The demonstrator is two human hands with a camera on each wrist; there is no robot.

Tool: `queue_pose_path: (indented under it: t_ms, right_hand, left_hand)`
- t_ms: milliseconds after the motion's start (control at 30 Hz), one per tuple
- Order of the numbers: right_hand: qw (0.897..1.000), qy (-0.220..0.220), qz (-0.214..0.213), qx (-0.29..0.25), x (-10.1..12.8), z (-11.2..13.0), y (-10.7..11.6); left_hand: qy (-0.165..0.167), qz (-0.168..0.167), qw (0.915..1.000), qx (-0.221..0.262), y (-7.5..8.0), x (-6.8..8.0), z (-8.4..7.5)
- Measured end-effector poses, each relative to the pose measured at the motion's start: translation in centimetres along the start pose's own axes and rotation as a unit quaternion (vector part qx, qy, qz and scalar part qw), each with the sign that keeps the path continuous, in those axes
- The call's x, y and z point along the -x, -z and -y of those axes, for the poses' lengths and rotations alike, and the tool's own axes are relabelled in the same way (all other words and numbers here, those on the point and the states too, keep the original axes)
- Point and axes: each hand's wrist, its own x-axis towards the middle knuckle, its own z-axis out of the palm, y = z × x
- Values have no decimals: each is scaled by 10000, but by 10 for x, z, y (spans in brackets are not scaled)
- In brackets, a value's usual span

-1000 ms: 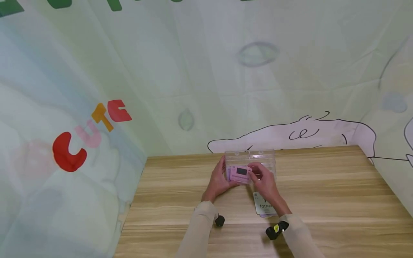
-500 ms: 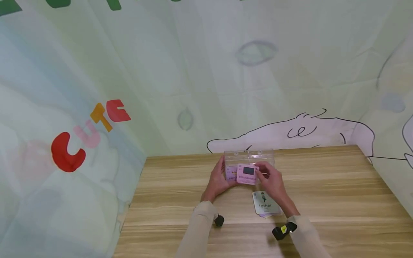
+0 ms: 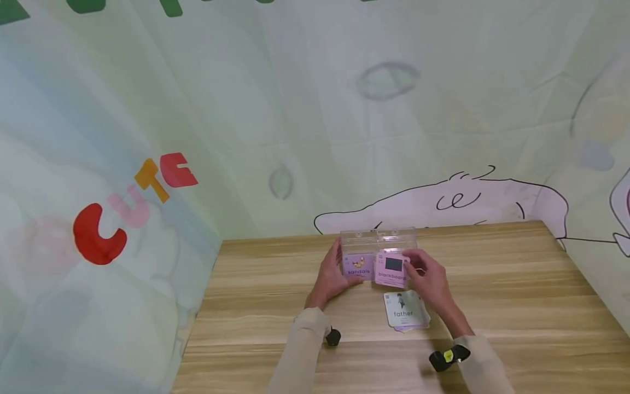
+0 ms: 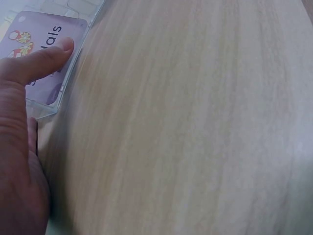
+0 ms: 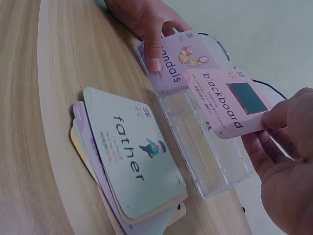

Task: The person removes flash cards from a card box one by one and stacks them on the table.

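Observation:
My right hand (image 3: 431, 278) pinches a pink flashcard printed "blackboard" (image 5: 222, 105) by its edge, thumb on its face. The card is tilted above the right half of a clear plastic box (image 5: 213, 176). Part of that right compartment shows bare in the right wrist view. In the left compartment lies a purple "sandals" flashcard (image 3: 358, 264). My left hand (image 3: 331, 280) grips the box's left end, its thumb (image 4: 51, 56) lying across the sandals card. The other left fingers are mostly hidden. Nearer me, a loose stack of flashcards (image 5: 134, 156) has a pale green "father" card on top.
The wooden table (image 3: 256, 317) runs back to a printed cloth backdrop (image 3: 305, 137). The box stands close to the table's back edge. Below the stack's top card, purple and yellowish card edges stick out unevenly.
My right hand has drawn the blackboard card rightward, off the sandals card and over the box's right half. The sandals card and the father card have come into fuller view. My left hand stays put.

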Motion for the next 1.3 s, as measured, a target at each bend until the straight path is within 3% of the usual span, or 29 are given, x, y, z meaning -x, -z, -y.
queue_pose_path:
  t_ms: [233,567,967,1300]
  right_hand:
    - [9999,-27,100,-64,4,-5,9]
    - [9952,-734,584,-282,12,-14,21]
    - [9885,-1112,933,-435,25,-22,23]
    - [9869,-1118,1103,-372,33,-27,22]
  left_hand:
    - [-70,-1,10000,36,1,1,0]
    - [-47,-9,9999,91,1,1,0]
    - [-44,-3,9999,115,3,0,-1]
    - [-51,6,10000,73,2,1,-1]
